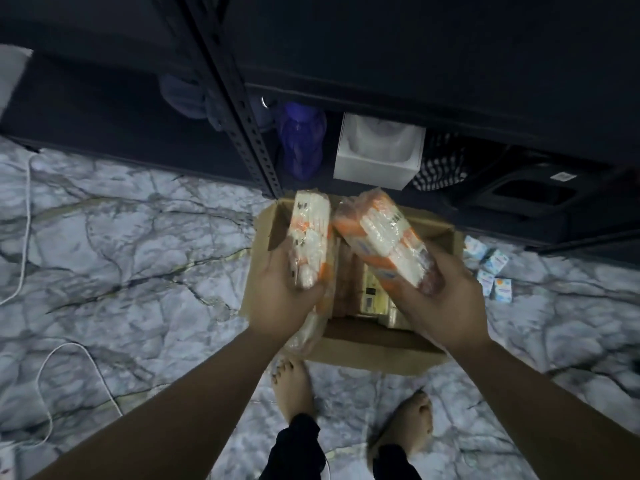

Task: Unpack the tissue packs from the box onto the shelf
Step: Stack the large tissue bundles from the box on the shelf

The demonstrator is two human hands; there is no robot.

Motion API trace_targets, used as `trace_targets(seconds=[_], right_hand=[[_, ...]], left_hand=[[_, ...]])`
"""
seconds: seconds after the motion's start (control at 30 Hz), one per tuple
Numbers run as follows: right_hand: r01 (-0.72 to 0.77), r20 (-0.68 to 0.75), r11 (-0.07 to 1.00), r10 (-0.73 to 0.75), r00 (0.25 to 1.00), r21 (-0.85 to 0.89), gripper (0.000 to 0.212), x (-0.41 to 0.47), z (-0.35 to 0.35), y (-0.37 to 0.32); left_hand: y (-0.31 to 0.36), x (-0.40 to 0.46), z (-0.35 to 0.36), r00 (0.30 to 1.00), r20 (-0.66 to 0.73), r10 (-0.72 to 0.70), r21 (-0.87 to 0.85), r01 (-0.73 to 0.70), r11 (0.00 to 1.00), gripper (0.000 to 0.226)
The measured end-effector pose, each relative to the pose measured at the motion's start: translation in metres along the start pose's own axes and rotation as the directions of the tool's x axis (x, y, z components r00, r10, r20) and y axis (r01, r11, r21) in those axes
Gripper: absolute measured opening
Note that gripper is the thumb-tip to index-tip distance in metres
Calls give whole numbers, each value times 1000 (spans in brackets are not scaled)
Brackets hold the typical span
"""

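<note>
An open cardboard box (377, 348) stands on the marble floor below a dark metal shelf (398, 64). My left hand (282, 292) grips one orange-and-white tissue pack (310, 237), held upright over the box's left side. My right hand (446, 296) holds a second orange-and-white tissue pack (381, 237), tilted above the box's middle. More packs (372, 296) lie deep inside the box, partly hidden by my hands.
On the lowest shelf sit a purple bottle (301, 140), a white box (379, 150) and a checked cloth (440, 161). Several small blue-and-white cartons (491, 271) lie on the floor right of the box. White cables (24, 230) run at the left. My bare feet (294, 386) stand behind the box.
</note>
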State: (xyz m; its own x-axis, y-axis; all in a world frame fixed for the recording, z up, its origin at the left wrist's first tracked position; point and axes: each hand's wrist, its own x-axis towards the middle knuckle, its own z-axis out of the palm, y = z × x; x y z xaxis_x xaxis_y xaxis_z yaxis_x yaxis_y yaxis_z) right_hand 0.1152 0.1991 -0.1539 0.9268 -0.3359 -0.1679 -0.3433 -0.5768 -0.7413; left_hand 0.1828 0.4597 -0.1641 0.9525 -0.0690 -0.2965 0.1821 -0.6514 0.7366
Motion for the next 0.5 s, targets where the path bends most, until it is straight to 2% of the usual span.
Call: trace_targets(seconds=[0.1,0.23,0.37,0.5], right_hand=[[15,-66,997,-9,998,80,65,-29,-47,-51],[-3,-144,993,20,989,119,66,-68,-107,-113],[-3,-203,990,31,979,139,51,-99,-176,-163],[22,-325,991,22,946,129,61,-126,-237,-217]], left_hand=[[48,-34,-43,998,26,55,-63,-53,997,85],[111,-81,-100,986,28,161,-114,-157,981,88],[178,-117,-150,961,24,274,-136,-269,954,84],[246,-139,-193,912,11,410,-163,-403,901,79]])
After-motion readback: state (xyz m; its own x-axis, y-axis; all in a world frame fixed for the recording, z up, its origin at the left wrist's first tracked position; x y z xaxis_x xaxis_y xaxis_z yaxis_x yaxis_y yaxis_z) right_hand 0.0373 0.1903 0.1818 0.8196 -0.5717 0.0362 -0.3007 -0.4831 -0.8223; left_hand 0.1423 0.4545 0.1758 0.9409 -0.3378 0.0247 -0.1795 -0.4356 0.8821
